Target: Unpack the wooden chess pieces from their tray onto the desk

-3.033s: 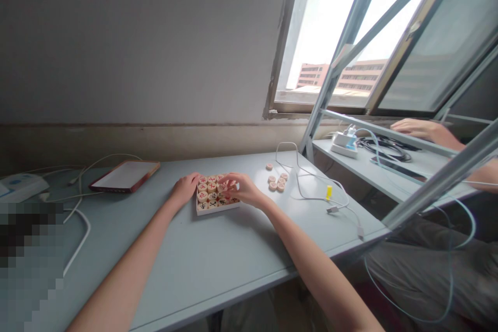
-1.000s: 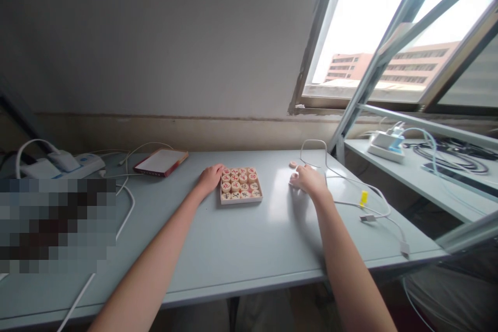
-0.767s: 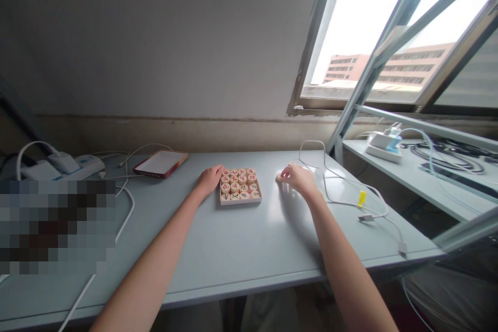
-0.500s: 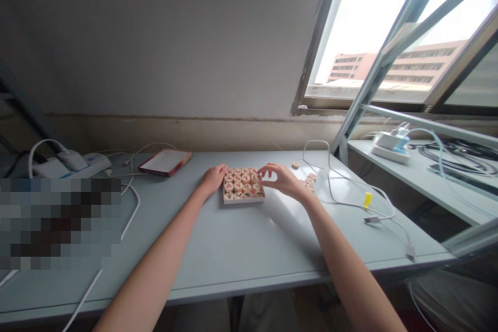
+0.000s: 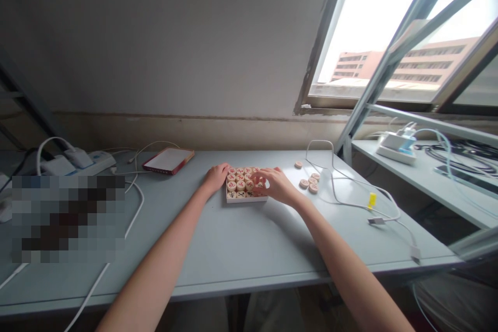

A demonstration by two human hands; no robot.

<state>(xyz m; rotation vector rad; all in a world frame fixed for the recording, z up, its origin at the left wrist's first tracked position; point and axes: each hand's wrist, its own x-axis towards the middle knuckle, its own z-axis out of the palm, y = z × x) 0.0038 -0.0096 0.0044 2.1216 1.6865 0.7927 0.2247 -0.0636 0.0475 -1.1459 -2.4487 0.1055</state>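
Observation:
A shallow white-sided box [image 5: 246, 199] stands mid-desk, filled with round wooden Chinese chess pieces [image 5: 240, 185] marked in red and black. My left hand [image 5: 216, 177] grips the box's left side, its fingers closed along the edge. Over the right part of the box, my right hand [image 5: 274, 184] is curled, its fingertips closed on a chess piece among the others; the fingers partly cover that piece and its neighbours. Several loose pieces [image 5: 313, 188] lie on the desk to the right of my right hand, and a single piece [image 5: 298, 165] sits farther back.
A red-edged box lid [image 5: 168, 160] lies upturned at the back left. White cables [image 5: 336, 194] with a yellow tag [image 5: 372, 200] run across the right of the grey desk [image 5: 233, 249]. On the left is a power strip [image 5: 97, 162]; a metal frame [image 5: 356, 109] rises at right.
My right hand has moved slightly left and lower over the box, bringing its fingertips down among the pieces. The loose pieces are now less hidden. My left hand stays at the box's side.

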